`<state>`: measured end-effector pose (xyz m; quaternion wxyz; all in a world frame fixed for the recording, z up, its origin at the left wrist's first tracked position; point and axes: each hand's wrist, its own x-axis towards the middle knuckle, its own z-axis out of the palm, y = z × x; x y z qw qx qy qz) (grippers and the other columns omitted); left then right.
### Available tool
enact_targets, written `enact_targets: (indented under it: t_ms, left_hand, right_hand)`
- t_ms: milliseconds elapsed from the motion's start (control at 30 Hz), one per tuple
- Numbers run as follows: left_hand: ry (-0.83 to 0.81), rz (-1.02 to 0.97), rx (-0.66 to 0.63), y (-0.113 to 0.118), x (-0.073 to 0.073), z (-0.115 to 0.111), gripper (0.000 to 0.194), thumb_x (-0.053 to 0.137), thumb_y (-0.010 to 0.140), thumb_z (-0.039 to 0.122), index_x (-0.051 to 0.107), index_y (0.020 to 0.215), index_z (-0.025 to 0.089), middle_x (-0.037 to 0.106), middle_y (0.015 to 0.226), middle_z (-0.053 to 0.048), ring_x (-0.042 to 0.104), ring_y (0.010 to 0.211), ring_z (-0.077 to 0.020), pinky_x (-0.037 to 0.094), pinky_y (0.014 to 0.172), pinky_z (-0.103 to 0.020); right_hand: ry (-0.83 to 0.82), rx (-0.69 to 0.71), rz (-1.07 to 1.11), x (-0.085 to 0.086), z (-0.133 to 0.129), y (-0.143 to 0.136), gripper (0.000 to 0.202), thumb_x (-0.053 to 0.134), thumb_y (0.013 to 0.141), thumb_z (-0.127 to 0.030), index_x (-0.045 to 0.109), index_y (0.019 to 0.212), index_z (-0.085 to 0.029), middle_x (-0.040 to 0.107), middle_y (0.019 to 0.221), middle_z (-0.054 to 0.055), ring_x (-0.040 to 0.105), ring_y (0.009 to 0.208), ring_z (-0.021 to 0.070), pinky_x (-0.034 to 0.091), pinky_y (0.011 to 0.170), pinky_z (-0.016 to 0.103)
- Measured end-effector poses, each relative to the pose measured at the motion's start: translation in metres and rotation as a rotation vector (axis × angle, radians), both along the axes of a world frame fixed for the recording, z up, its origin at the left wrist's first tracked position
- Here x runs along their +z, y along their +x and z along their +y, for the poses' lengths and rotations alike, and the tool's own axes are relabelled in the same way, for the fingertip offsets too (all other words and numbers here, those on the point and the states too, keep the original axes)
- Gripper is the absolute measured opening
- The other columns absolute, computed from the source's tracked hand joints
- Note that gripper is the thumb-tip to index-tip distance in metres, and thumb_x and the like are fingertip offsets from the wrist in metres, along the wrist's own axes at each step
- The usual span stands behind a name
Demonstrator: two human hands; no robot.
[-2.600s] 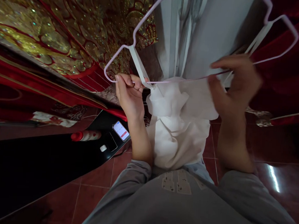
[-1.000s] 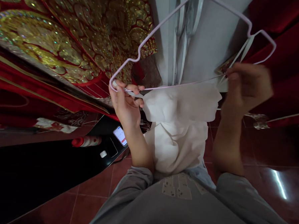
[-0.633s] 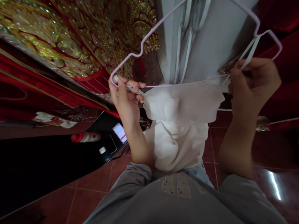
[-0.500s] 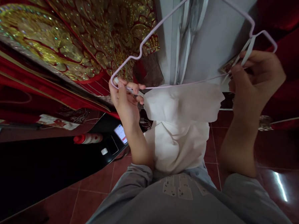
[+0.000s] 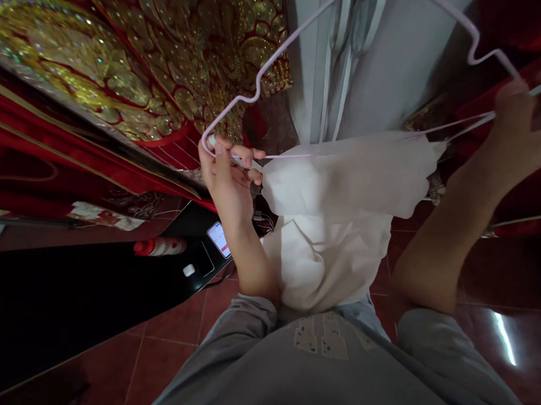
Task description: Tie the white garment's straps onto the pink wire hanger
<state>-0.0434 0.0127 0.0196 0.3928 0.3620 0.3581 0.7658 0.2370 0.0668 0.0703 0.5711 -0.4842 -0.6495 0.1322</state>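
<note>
My left hand [image 5: 230, 179] is closed around the lower left corner of a pale pink clothes hanger [image 5: 284, 46], fingers curled over its bottom bar. A white ribbon strap [image 5: 476, 124] stretches taut from the right top corner of a cream-white garment [image 5: 344, 182] to my right hand [image 5: 524, 122]. That hand is blurred and partly beyond the right edge, with the strap between thumb and fingers. The hanger's right end passes behind it and is hidden. The garment hangs below the bar and over my lap.
Red clothes with gold sequins [image 5: 141, 69] hang on the left, and more red cloth is on the right. A black table [image 5: 88, 302] on the left holds a red-capped bottle [image 5: 159, 247], a lit phone [image 5: 218, 239], a dark phone [image 5: 201, 260] and a small white case [image 5: 188, 271].
My right hand has moved right, drawing the strap off the hanger's right notch and pulling it taut. The garment's right side has shifted right with it. My left hand has barely moved.
</note>
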Motion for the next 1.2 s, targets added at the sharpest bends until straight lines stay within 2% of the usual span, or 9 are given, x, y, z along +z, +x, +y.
enact_targets:
  t_ms: [133, 300, 433, 567, 700, 800, 900, 1000, 1200]
  left_hand:
    - [-0.018, 0.018, 0.03, 0.0, -0.006, 0.003, 0.018, 0.061, 0.109, 0.038, 0.054, 0.095, 0.028, 0.052, 0.066, 0.0, 0.072, 0.076, -0.0217, 0.034, 0.048, -0.026]
    - [-0.014, 0.034, 0.011, 0.002, -0.011, 0.004, 0.023, 0.071, 0.102, 0.047, 0.057, 0.094, 0.03, 0.055, 0.069, -0.001, 0.074, 0.081, -0.0241, 0.038, 0.048, -0.028]
    - [-0.008, 0.021, 0.016, 0.002, -0.009, 0.002, 0.029, 0.077, 0.098, 0.049, 0.057, 0.092, 0.029, 0.055, 0.067, -0.001, 0.074, 0.081, -0.0244, 0.039, 0.045, -0.026]
    - [0.003, -0.01, -0.026, 0.002, -0.007, -0.001, 0.02, 0.072, 0.1, 0.043, 0.061, 0.096, 0.026, 0.068, 0.075, -0.004, 0.077, 0.085, -0.0245, 0.046, 0.045, -0.023]
    - [0.064, 0.028, 0.293, -0.005, -0.021, -0.002, 0.022, 0.051, 0.107, 0.03, 0.07, 0.107, 0.02, 0.08, 0.097, -0.005, 0.079, 0.087, -0.0179, 0.058, 0.058, -0.021]
    - [0.137, 0.108, 0.434, -0.021, -0.038, 0.001, 0.033, 0.045, 0.104, 0.015, 0.074, 0.116, 0.027, 0.081, 0.117, 0.0, 0.076, 0.119, -0.0224, 0.063, 0.071, -0.026]
    - [0.122, 0.17, 0.363, -0.035, -0.046, 0.006, 0.034, 0.052, 0.104, 0.018, 0.071, 0.126, 0.035, 0.072, 0.143, 0.004, 0.046, 0.155, -0.0331, 0.067, 0.086, -0.039]
    - [0.104, 0.16, 0.197, -0.038, -0.035, 0.011, 0.03, 0.067, 0.102, 0.029, 0.07, 0.13, 0.038, 0.066, 0.151, 0.006, 0.032, 0.162, -0.0372, 0.067, 0.096, -0.05]
    - [0.214, 0.422, 0.12, -0.031, 0.014, 0.013, 0.021, 0.081, 0.094, 0.012, 0.081, 0.11, 0.027, 0.08, 0.111, 0.001, 0.064, 0.137, -0.0358, 0.062, 0.106, -0.047]
  right_hand:
    - [0.014, -0.003, 0.0, -0.018, -0.021, -0.011, 0.05, 0.072, 0.094, -0.056, 0.063, 0.135, -0.03, 0.068, 0.121, 0.011, 0.07, 0.118, 0.0295, 0.063, 0.09, 0.045]
    - [0.276, 0.011, 0.024, -0.046, -0.024, -0.009, 0.029, 0.063, 0.1, -0.051, 0.07, 0.116, -0.028, 0.074, 0.107, 0.008, 0.073, 0.102, 0.0243, 0.059, 0.09, 0.044]
    - [0.132, 0.158, -0.172, -0.059, -0.02, -0.013, 0.042, 0.072, 0.093, -0.045, 0.064, 0.132, -0.033, 0.078, 0.106, 0.003, 0.075, 0.097, 0.0244, 0.058, 0.097, 0.05]
    - [0.077, 0.131, -0.221, -0.066, -0.024, -0.015, 0.045, 0.066, 0.098, -0.046, 0.055, 0.141, -0.037, 0.076, 0.101, 0.001, 0.073, 0.095, 0.0253, 0.054, 0.104, 0.055]
    - [0.088, 0.159, -0.164, -0.066, -0.029, -0.017, 0.039, 0.062, 0.101, -0.047, 0.055, 0.137, -0.036, 0.077, 0.102, 0.001, 0.074, 0.094, 0.0247, 0.055, 0.103, 0.054]
    - [0.083, 0.162, -0.169, -0.065, -0.028, -0.018, 0.036, 0.061, 0.101, -0.048, 0.055, 0.135, -0.036, 0.078, 0.109, 0.002, 0.074, 0.097, 0.0255, 0.055, 0.104, 0.055]
    - [0.088, 0.154, -0.163, -0.066, -0.027, -0.019, 0.04, 0.06, 0.102, -0.048, 0.051, 0.14, -0.038, 0.078, 0.107, 0.002, 0.074, 0.096, 0.0254, 0.056, 0.1, 0.054]
    - [0.121, 0.152, -0.153, -0.068, -0.027, -0.02, 0.042, 0.06, 0.102, -0.048, 0.05, 0.141, -0.038, 0.077, 0.101, 0.001, 0.073, 0.09, 0.0245, 0.057, 0.095, 0.052]
    - [0.101, 0.108, -0.21, -0.063, -0.03, -0.021, 0.037, 0.061, 0.101, -0.047, 0.054, 0.134, -0.032, 0.078, 0.101, 0.002, 0.071, 0.088, 0.0222, 0.056, 0.099, 0.051]
